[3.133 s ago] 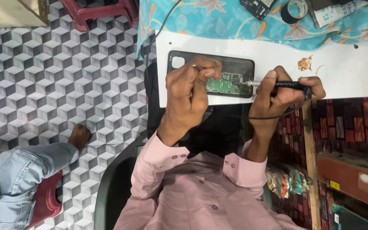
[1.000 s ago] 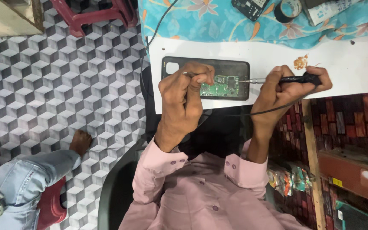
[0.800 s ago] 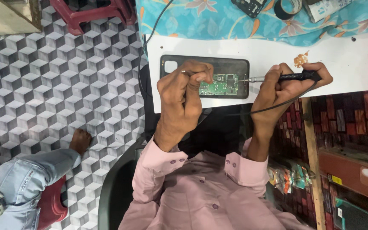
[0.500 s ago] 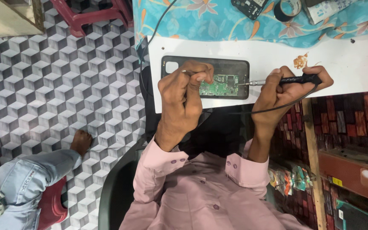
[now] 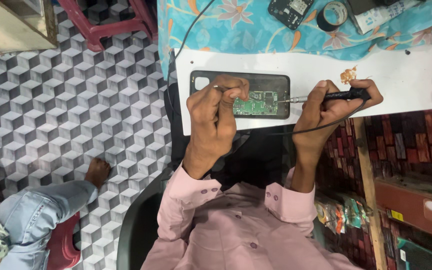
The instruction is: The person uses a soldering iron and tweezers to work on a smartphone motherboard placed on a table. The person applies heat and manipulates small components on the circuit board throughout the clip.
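A dark phone back shell [image 5: 206,82] lies flat on a white board [image 5: 406,85]. A small green circuit board [image 5: 256,103] rests on its right half. My left hand [image 5: 216,115] is closed over the shell's middle, fingertips pinched on a thin metal tool beside the circuit board. My right hand [image 5: 328,107] grips a black corded soldering iron [image 5: 338,95] like a pen. Its metal tip touches the circuit board's right edge. The iron's black cable [image 5: 306,131] runs back under my right wrist.
A blue flowered cloth [image 5: 236,25] covers the bench behind the white board, with another opened phone [image 5: 288,11], a black tape roll [image 5: 332,15] and a brown blob [image 5: 348,75]. Another person's jeans leg and bare foot [image 5: 96,172] rest on the patterned floor, near red stools [image 5: 111,22].
Both hands and the phone shell sit about where they were a second ago. The view has shifted slightly. The iron's tip stays at the circuit board's right edge.
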